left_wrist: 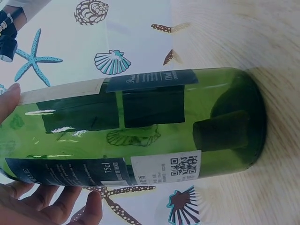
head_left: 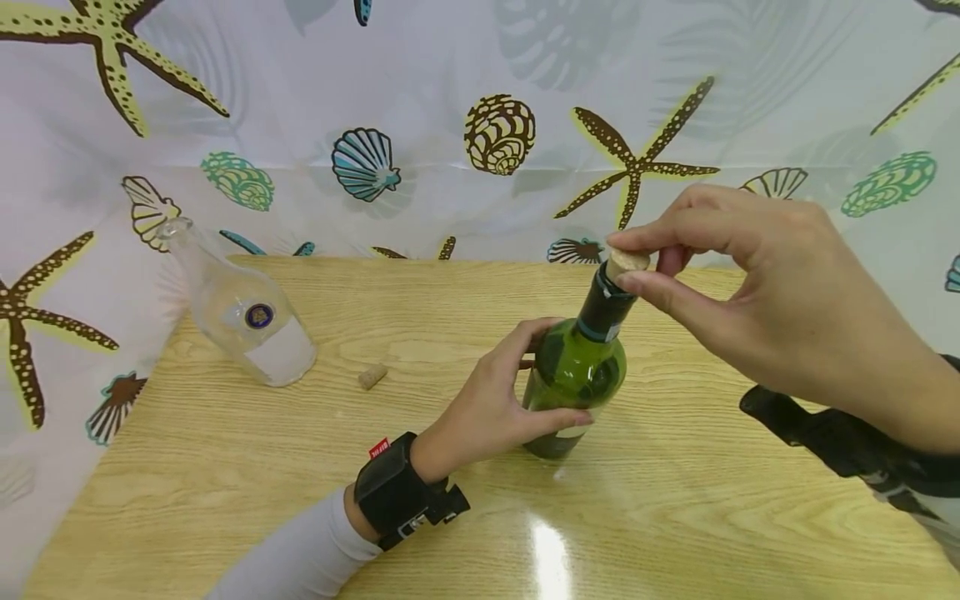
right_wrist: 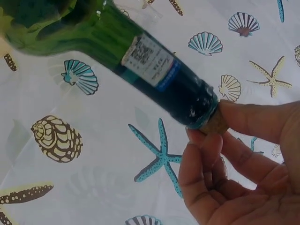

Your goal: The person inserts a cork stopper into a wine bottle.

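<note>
A green wine bottle (head_left: 576,372) stands upright on the wooden table (head_left: 675,500). My left hand (head_left: 495,400) grips its body low down; in the left wrist view the bottle (left_wrist: 140,122) fills the frame with my fingers (left_wrist: 51,206) curled round it. A cork (head_left: 626,262) sits in the bottle's mouth, and my right hand (head_left: 757,292) pinches it between thumb and forefinger. The right wrist view shows the dark neck (right_wrist: 168,89) and the cork (right_wrist: 216,125) held by my fingertips (right_wrist: 206,145).
A clear glass bottle (head_left: 240,312) lies on its side at the table's left rear. A loose cork (head_left: 372,376) lies on the table between the two bottles. A sea-shell and starfish printed cloth (head_left: 480,125) hangs behind and around the table.
</note>
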The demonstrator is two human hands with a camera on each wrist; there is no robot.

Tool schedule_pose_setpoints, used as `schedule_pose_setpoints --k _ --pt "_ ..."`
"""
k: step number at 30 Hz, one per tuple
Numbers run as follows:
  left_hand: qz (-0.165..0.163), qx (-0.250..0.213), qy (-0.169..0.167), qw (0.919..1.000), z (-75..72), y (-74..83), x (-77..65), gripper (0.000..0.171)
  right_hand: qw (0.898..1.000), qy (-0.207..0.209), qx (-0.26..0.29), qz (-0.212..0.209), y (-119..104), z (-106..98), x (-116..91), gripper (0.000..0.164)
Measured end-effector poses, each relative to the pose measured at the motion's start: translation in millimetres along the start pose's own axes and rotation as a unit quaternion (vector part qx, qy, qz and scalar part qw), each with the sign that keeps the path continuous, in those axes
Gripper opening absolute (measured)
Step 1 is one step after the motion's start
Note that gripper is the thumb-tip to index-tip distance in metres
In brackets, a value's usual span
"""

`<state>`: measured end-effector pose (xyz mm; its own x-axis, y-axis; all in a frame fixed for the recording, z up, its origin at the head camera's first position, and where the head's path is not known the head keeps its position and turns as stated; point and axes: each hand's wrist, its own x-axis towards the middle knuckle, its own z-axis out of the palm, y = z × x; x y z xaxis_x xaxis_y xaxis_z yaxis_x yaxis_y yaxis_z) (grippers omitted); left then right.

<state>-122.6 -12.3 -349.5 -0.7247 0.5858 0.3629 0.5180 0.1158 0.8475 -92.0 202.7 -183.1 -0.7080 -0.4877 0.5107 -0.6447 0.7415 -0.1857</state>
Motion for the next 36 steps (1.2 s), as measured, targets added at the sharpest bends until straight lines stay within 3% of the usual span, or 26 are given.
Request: schedule_pose_setpoints --k 3,10,15,18,21,25,31,34,36 --pt "-0.010 0.002 -0.015 0.9998 -1.2 0.7 0.4 0.084 1.000 -0.003 0.023 0.001 1.9 1.5 -0.5 0.036" --pt "-0.045 0.006 -0.035 0.9984 -8.3 3.1 -2.0 0.089 0.990 -0.032 0.135 0.024 2.9 22.1 -16.8 0.071" --pt "-0.064 -0.005 -0.030 0.9975 -13.6 -0.5 -7.3 0.084 0.975 -0.077 0.202 0.060 9.0 47.7 -35.6 0.068" --pt "-0.060 -0.011 -0.024 0.9979 -16.9 -3.6 -10.7 0.075 0.965 -0.104 0.226 0.087 9.4 65.0 -43.7 0.077" --pt "-0.055 -0.008 -0.024 0.9982 -20.7 -5.5 -14.8 0.069 0.956 -0.108 0.250 0.108 7.3 82.5 -47.7 0.084" --pt "-0.066 0.025 -0.018 0.9974 -29.4 -9.2 -24.5 0.059 0.955 -0.085 0.259 0.121 4.6 101.4 -49.7 0.081" --pt "-0.080 0.083 0.042 0.9924 -63.9 -17.1 -45.9 0.047 0.962 -0.043 0.238 0.129 4.2 108.8 -49.6 0.076" --pt "-0.072 0.102 0.109 0.9862 -88.7 -21.0 -62.0 0.040 0.963 -0.038 0.231 0.133 6.2 109.8 -46.8 0.073" --pt "-0.059 0.116 0.170 0.9768 -105.5 -23.5 -74.4 0.036 0.964 -0.038 0.227 0.133 8.4 110.8 -43.9 0.071"
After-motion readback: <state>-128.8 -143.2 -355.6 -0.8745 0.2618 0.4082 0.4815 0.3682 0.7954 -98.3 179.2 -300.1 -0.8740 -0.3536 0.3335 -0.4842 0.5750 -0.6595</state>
